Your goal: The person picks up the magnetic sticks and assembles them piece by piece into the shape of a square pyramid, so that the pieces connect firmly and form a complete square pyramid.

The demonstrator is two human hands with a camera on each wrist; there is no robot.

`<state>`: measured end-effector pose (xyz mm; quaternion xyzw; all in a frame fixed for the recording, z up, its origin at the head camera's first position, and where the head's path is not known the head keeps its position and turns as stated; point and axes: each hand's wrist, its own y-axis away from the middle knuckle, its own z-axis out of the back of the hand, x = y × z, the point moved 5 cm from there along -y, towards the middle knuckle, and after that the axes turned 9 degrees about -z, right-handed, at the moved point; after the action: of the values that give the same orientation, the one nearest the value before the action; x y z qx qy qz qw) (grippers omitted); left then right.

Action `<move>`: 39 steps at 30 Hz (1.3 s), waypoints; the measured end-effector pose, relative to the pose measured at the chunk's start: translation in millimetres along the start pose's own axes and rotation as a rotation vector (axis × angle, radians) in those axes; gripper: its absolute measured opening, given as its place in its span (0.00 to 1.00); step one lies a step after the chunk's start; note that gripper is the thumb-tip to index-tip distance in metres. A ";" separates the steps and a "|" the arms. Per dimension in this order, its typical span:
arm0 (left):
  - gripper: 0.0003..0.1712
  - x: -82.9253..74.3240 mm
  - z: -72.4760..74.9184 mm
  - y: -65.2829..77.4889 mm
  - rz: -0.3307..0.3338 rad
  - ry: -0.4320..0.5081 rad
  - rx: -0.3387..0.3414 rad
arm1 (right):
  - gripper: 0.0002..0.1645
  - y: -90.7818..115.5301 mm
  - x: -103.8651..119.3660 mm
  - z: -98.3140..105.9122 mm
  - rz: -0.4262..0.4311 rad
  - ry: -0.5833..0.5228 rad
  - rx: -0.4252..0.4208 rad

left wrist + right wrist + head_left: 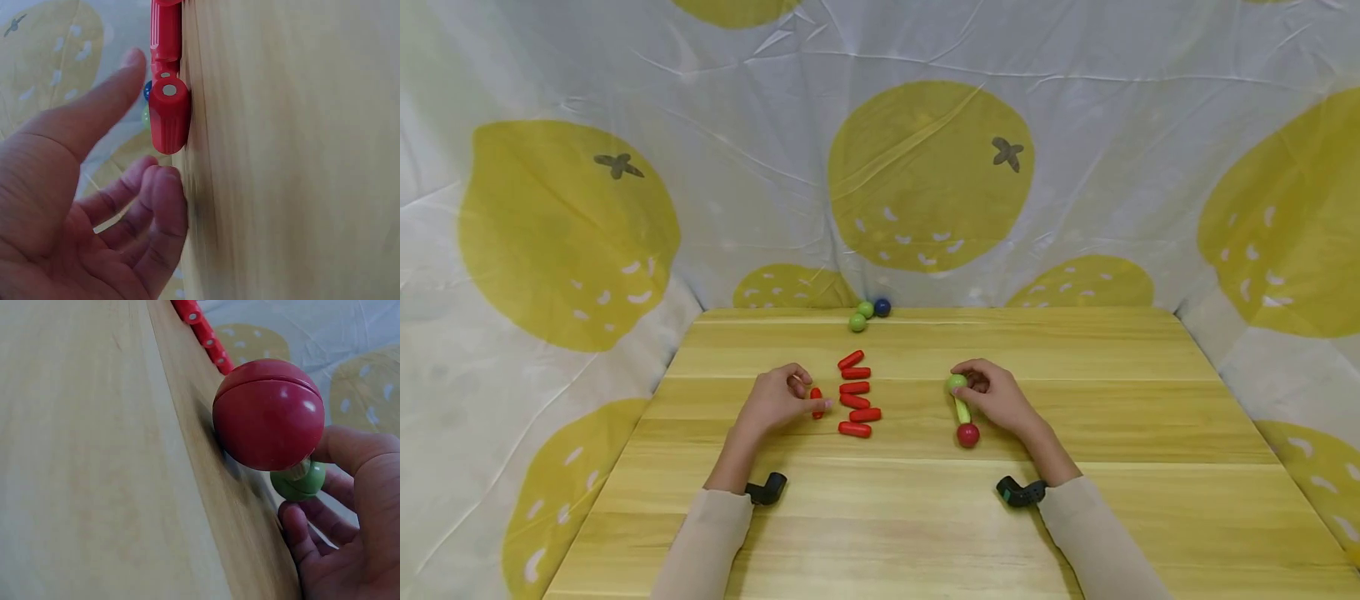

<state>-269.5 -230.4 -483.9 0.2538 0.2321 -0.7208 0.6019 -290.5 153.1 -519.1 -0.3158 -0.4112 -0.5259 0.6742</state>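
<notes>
1. Ball-and-rod piece: lies on the wooden table, just right of midway between the left and right edges, well in from the far edge.
2. Right hand: thumb and fingers pinch the green ball at the end nearer the far edge. Apply light, steady pressure; twisting could part the joint.
3. Left hand: nothing gripped. Thumb and fingertips stand apart around a single red rod, with a gap visible at the thumb.
4. Step in hand, as judged: picking up that rod. Centre the fingers on its length, close evenly, and leave both ends free. Avoid nudging the six red rods just beside it, nearer the right edge.
5. Appearance of the piece: green ball, pale yellow-green bar, and a larger-looking dark red ball with a groove around it. The bar points roughly towards the far edge.
6. Appearance of the single rod: red, ridged sides, grey disc on the visible end; the disc suggests a magnetic joint.
</notes>
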 end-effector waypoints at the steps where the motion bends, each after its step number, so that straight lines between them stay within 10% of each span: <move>1: 0.33 0.9 0.2 0.4 0.006 -0.001 0.009 | 0.19 -0.3 -1.0 0.5 -0.008 -0.008 -0.003; 16: 0.13 0.5 -3.1 -2.2 -0.056 0.018 -0.001 | 0.18 -2.0 -10.2 2.3 -0.037 -0.047 -0.018; 39: 0.14 -96.0 -68.6 -39.3 -0.445 0.117 0.083 | 0.20 -4.6 -6.4 -1.2 -0.009 -0.192 0.020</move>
<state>-288.3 -108.0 -473.2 0.2621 0.2869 -0.8287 0.4028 -295.4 153.9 -525.3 -0.3563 -0.4806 -0.4919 0.6325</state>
